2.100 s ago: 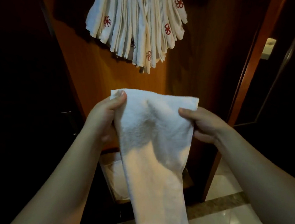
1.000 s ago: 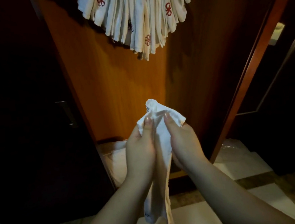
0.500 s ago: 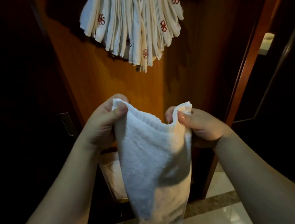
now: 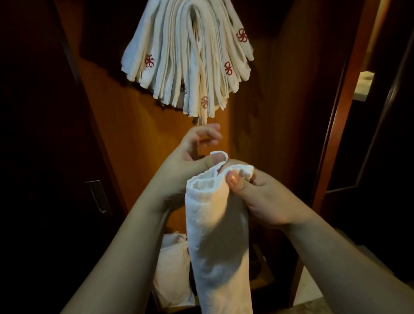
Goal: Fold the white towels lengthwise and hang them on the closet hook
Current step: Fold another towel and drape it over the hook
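We have brought the top corners of the soft white terry towel (image 4: 217, 231) together; half a second ago it was spread between our hands, so the lengthwise fold looks nearly made. It hangs as a narrow, nubbly column before the orange-brown wooden closet panel (image 4: 134, 138). Our left hand (image 4: 191, 158) and right hand (image 4: 257, 197) each pinch its top edge. Above, the fanned bundle of hung white towels with red emblems (image 4: 187, 58) awaits it.

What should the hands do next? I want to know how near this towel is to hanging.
Probably lift the towel toward the hanging bundle. It already hangs as a narrow strip, its top edge pinched by left hand and right hand, right below that bundle.
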`<state>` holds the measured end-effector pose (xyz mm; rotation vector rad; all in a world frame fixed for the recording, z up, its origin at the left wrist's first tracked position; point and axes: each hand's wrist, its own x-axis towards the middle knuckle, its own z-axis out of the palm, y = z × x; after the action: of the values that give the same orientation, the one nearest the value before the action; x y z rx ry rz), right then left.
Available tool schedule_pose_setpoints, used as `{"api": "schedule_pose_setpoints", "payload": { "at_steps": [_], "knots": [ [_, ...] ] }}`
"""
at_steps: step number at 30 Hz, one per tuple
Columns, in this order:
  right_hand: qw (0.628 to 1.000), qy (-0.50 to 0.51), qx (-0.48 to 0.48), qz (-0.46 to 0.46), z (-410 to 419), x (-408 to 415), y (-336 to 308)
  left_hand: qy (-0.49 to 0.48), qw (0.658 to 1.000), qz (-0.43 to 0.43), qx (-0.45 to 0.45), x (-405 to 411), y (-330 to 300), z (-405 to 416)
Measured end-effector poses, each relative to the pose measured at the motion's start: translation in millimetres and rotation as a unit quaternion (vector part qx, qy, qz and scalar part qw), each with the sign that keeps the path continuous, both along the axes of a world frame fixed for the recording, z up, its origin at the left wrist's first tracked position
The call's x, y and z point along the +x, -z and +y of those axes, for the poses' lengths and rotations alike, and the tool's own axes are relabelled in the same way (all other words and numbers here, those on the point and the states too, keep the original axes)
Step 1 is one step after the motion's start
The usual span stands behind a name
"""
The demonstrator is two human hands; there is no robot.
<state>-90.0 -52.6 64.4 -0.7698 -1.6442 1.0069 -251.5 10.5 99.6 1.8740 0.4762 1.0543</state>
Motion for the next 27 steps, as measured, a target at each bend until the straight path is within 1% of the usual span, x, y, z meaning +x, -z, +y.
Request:
{"api": "schedule_pose_setpoints", "payload": {
  "at_steps": [1,3,4,5,6,7,9,10,12,13,14,18,22,23,25,26,27],
  "knots": [
    [1.0,0.018,0.013,0.003,2,2,2,-0.028,1.0,-0.003,-0.004,0,0,-1],
    [0.999,0.042,0.018,0.005,4,5,1,-0.061,0.997,-0.053,-0.001,-5,-3,-5],
    [0.999,0.047,0.015,0.009,5,6,-1,-0.06,0.995,-0.074,0.024,-10,-6,-9],
    [0.999,0.05,0.011,0.013,6,8,-3,-0.059,0.994,-0.067,0.065,-16,-9,-13],
    [0.998,0.054,0.01,0.015,6,10,-5,-0.051,0.991,-0.033,0.117,-24,-12,-16],
    [0.998,0.059,0.012,0.017,7,12,-8,-0.042,0.986,0.029,0.157,-31,-16,-19],
    [0.998,0.065,0.018,0.012,8,15,-12,-0.05,0.965,0.177,0.19,-41,-24,-21],
    [0.998,0.067,0.016,0.004,10,17,-14,-0.071,0.944,0.245,0.211,-45,-27,-19],
    [0.997,0.077,0.014,-0.026,12,20,-15,-0.135,0.879,0.365,0.274,-45,-34,-14],
    [0.995,0.085,0.018,-0.051,14,21,-15,-0.155,0.847,0.41,0.301,-43,-39,-13],
    [0.992,0.095,0.024,-0.078,16,21,-16,-0.165,0.823,0.441,0.319,-40,-42,-9],
    [0.975,0.145,0.037,-0.162,27,31,-25,-0.182,0.772,0.502,0.345,-28,-47,7],
    [0.962,0.172,0.077,-0.199,38,46,-31,-0.217,0.754,0.505,0.36,-20,-51,20],
    [0.957,0.174,0.083,-0.218,41,47,-29,-0.221,0.742,0.525,0.353,-16,-48,22],
    [0.937,0.166,0.078,-0.298,47,46,-22,-0.2,0.708,0.589,0.335,-7,-36,25],
    [0.929,0.155,0.067,-0.33,50,46,-18,-0.183,0.704,0.606,0.323,-5,-31,26],
    [0.926,0.145,0.06,-0.344,52,47,-15,-0.169,0.711,0.606,0.314,-5,-29,26]
  ]
}}
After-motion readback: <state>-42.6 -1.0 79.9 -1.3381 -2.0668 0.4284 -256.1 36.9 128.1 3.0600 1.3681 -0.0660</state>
